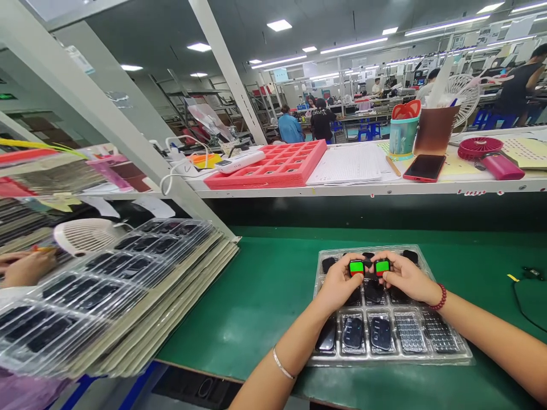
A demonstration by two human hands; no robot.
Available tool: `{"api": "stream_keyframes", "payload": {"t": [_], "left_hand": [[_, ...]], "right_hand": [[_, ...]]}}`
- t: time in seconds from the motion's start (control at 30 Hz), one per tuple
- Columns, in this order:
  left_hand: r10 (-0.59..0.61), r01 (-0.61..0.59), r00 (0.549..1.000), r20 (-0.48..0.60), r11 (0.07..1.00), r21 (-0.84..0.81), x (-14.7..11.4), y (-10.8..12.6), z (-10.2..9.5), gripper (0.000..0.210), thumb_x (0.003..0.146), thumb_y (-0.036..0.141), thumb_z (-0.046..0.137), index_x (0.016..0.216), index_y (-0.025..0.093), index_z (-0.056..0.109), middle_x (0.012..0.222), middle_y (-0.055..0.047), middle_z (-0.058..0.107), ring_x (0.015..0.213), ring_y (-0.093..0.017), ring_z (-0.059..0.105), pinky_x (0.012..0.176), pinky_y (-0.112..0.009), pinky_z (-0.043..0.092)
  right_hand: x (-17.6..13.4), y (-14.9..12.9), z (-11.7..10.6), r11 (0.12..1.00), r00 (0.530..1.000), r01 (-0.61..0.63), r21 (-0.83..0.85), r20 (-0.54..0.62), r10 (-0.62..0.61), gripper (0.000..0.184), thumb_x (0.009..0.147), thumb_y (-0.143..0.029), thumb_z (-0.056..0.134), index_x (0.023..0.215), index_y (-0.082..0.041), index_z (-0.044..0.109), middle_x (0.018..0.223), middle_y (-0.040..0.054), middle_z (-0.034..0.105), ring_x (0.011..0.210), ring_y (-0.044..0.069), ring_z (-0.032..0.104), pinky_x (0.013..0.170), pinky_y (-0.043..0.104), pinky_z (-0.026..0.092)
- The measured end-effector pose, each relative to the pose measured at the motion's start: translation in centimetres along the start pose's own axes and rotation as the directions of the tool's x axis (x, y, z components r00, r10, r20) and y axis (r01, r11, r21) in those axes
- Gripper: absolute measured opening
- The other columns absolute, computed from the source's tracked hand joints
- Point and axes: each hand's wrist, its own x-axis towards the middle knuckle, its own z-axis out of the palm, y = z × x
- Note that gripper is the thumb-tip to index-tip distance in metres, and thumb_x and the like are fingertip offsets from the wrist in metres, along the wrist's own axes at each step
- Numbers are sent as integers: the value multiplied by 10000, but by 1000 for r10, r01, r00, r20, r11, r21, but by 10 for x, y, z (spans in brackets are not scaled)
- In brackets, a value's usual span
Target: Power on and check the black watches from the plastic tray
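My left hand (342, 283) grips a small black smartwatch (356, 267) whose lit screen is green with a red strip at the bottom. Beside it, my right hand (401, 275) pinches a second smartwatch (382, 267) with the same green and red display. Both are held side by side over a clear plastic tray (371, 360) with moulded compartments. Dark device pieces, such as one in the front row (381, 333), sit in several pockets. Two front-right pockets show only ribbed plastic. My hands partly cover the tray's back rows.
Stacked clear trays (141, 267) with dark pieces and grey layers rise at the left, near another person's hand (29, 267). A shelf above the green bench (256, 296) bears a red foam tray (273, 162), papers, a phone (424, 167) and a cup. A black cable (519, 299) lies far right.
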Motion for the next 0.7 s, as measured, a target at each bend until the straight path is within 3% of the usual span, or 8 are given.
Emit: {"api": "stream_keyframes", "payload": {"t": [0.2,0.5,0.7], "left_hand": [[21,-20,999,-26,999,33,2,-4,-1,347,699,78,542,1034,168,542,981,-64,637,872,-172,601,756,-273,454],[-5,6,1000,-14,1000,19,0,0,0,370,701,80,532,1059,175,533,1012,-70,632,891,-180,603,767,-285,468],[-33,33,999,-11,999,10,-2,6,2,400,738,90,488,1124,190,516,1067,-73,616,781,-142,604,745,-296,495]], "right_hand": [[2,5,0,1000,1000,12,17,-13,-12,381,742,-131,481,1111,-224,484,966,44,602,716,151,601,593,282,516],[0,1,0,998,999,32,-63,-15,-33,289,734,-154,531,1013,-226,512,849,8,564,618,133,543,563,269,475],[-1,-4,1,996,999,50,-72,-8,-50,250,740,-149,531,978,-220,512,846,11,577,677,152,552,599,273,459]]}}
